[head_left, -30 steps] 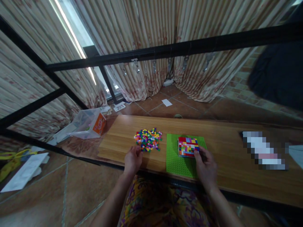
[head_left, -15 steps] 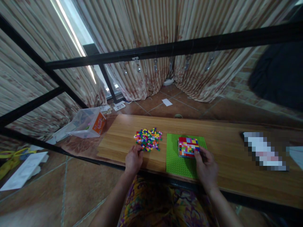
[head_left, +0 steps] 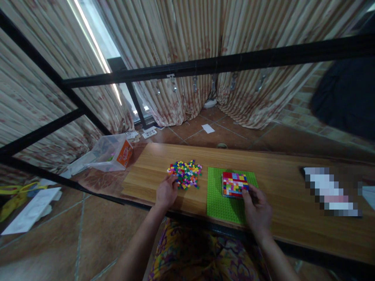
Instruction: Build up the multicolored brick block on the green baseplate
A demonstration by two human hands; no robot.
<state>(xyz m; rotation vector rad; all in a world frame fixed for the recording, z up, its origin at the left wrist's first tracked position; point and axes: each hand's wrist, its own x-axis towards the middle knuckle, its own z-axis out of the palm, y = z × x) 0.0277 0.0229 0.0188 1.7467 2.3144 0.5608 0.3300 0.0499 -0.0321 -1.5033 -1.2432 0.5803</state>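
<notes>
Patterned curtains hang behind a black metal frame, and in front of them a long wooden table runs from left to right. Toward its middle lies a green studded baseplate, with its edges nearly in line with the table's. A clear bin with an orange label stands beyond the table's left end. The right hand reaches in over the baseplate's right side, while the left hand is at the near-left edge of a pile of loose coloured bricks, just left of the baseplate. The brick panel is over the far half of the baseplate, its bricks facing up, its sides about parallel with the baseplate's; it looks close to square, so I cannot tell a long axis. Whether it rests flat on the studs is unclear. The right thumb lies on its near-right corner with the other fingers curled by the right side, gripping it there. The left fingers are bent together among the outermost bricks; whether they pinch one cannot be seen. Compared with half a second ago, the left fingertips have moved slightly farther into the pile, while the panel and right-hand grip look unchanged.
</notes>
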